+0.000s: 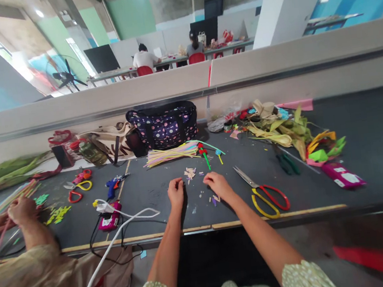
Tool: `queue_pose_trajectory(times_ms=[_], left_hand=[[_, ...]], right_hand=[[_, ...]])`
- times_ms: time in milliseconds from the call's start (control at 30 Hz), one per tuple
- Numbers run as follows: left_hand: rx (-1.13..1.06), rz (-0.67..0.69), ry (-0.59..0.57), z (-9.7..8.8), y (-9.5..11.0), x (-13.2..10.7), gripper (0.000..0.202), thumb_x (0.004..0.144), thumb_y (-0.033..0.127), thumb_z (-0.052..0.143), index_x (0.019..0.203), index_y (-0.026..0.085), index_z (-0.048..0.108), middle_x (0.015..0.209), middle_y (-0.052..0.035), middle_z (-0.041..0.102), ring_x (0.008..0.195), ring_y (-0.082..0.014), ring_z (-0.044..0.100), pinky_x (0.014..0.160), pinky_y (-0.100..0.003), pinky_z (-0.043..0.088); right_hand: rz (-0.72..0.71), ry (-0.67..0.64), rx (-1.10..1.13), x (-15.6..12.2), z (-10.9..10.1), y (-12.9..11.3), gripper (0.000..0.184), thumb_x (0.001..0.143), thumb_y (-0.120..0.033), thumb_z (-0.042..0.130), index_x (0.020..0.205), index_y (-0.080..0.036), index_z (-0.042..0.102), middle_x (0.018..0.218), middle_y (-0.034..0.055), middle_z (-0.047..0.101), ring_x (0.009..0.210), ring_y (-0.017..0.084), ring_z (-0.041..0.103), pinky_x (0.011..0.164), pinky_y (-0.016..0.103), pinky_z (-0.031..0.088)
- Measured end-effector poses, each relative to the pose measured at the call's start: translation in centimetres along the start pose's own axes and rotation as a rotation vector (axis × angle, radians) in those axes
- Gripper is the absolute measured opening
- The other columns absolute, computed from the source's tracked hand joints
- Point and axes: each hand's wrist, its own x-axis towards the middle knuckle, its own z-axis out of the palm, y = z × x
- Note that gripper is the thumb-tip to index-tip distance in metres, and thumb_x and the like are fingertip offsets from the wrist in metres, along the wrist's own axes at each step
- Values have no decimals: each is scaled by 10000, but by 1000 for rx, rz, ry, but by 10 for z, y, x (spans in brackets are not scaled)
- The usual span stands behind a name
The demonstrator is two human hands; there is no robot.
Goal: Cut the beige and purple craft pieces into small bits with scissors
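My left hand (176, 193) rests on the dark table with its fingers curled closed; whatever they hold, if anything, is hidden. To its right, my right hand (218, 186) has its fingers bent together in a pinch, and I cannot make out what is in them. Between and just beyond the hands lies a pile of small pale cut pieces (190, 174). A few purple and beige scraps (215, 199) lie under my right wrist. Farther back are a bundle of thin pastel stems (175, 153), a red flower on a green stem (203, 153) and a small blue flower (218, 153). Large scissors (263, 193) lie open to the right.
A co-worker's hands (21, 212) work at the left, near yellow-green pieces (58, 215). A blue glue gun (115, 186), a white cable (131, 220) and a purple packet (110, 217) lie nearer. Behind stand a patterned bag (164, 126) and dried husks (289, 131).
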Motion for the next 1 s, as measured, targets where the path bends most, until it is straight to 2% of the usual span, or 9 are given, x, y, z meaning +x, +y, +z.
queue_pose_trajectory(times_ms=[100,200,333,433,600,733,867,1000], left_hand=[[-14,6,11,1,-1,0,193,801,300,530,894,199,667,899,-54,687,845,-193,623,811,-333,475],[-20,5,13,2,1,0,203,798,308,534,899,194,668,898,-57,690,841,-194,626,807,-330,476],[-23,-3,16,1,3,0,204,793,309,532,887,194,671,879,-56,690,829,-193,628,805,-329,478],[-31,3,9,-1,6,-1,209,788,303,526,879,183,671,872,-58,693,828,-191,628,800,-324,478],[-37,6,7,-1,8,-2,213,791,311,523,870,180,671,866,-61,695,819,-190,626,789,-318,476],[-42,-4,-5,0,4,0,212,790,306,526,882,181,671,859,-60,692,805,-191,624,787,-322,477],[-49,-7,-13,-1,1,0,222,789,308,525,895,178,669,877,-64,691,819,-193,625,796,-326,475],[-56,-4,-18,0,0,1,232,782,311,524,898,172,669,865,-65,690,801,-194,625,785,-329,480]], right_hand=[[23,30,21,6,-28,24,250,897,-236,415,927,-174,655,910,52,669,831,151,597,755,257,419],[-23,4,34,5,-34,26,232,882,-250,451,904,-181,671,880,37,676,815,145,604,749,252,416],[-131,-113,24,-4,-10,2,174,874,-237,514,857,-206,684,906,17,661,875,118,593,788,214,398],[-141,-189,-31,-9,8,-12,161,879,-244,526,870,-202,681,921,31,638,877,124,589,771,212,395],[-138,-236,-112,-14,16,-20,171,853,-331,593,896,-178,656,973,78,615,957,177,572,834,251,397],[-126,-205,-97,-14,21,-21,127,881,-268,549,893,-187,646,957,75,625,949,169,574,844,250,394],[-68,-106,-14,1,13,0,139,894,-272,533,865,-200,648,927,45,634,903,135,580,815,225,398],[79,66,88,33,-20,52,170,905,-306,525,878,-181,637,938,36,638,905,134,578,851,278,427]])
